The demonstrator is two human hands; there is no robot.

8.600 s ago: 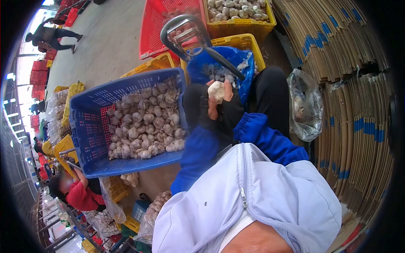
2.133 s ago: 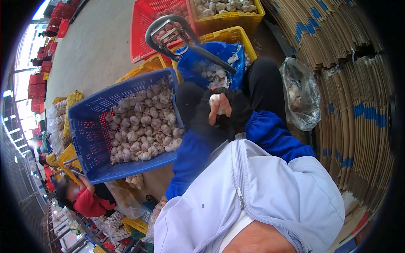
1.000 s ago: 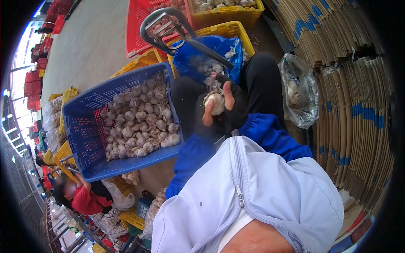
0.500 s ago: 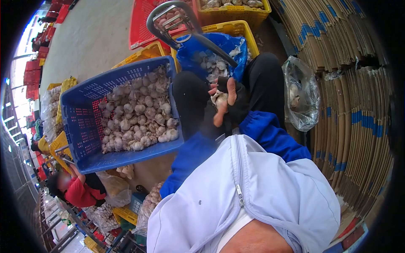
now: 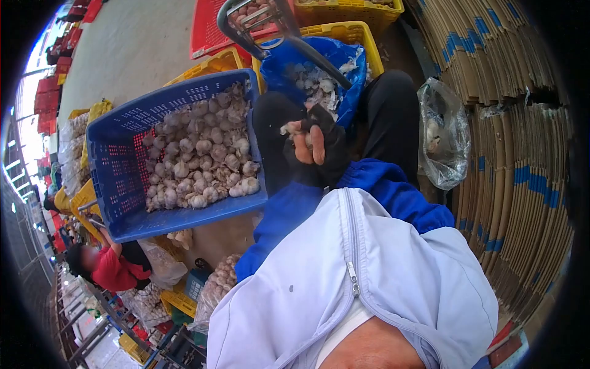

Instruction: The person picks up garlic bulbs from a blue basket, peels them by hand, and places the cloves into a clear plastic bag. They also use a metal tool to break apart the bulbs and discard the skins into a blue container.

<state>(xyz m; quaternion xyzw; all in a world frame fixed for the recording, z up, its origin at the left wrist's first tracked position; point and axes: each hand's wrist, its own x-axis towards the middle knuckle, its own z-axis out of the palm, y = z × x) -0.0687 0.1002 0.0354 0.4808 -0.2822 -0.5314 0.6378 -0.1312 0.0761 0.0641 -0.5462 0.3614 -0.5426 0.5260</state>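
Both hands, in dark fingerless gloves, are close together above my lap with a garlic bulb between them. My left hand is closed around it from the left side. My right hand is pressed against it from the right, thumb bent inward. Pale papery skin shows at the finger ends; most of the bulb is hidden. Just beyond the hands, a blue bag with loose garlic skins sits in a yellow crate. At my left, a blue crate is tilted and holds many garlic bulbs.
A grey metal handle arches over the blue bag. Right of my knee lies a clear plastic bag, beside stacked flattened cardboard. A red crate stands farther off. A person in red is at the lower left.
The hands have closed in around the garlic bulb; the right fingers, raised before, are now folded over. The view has shifted slightly.
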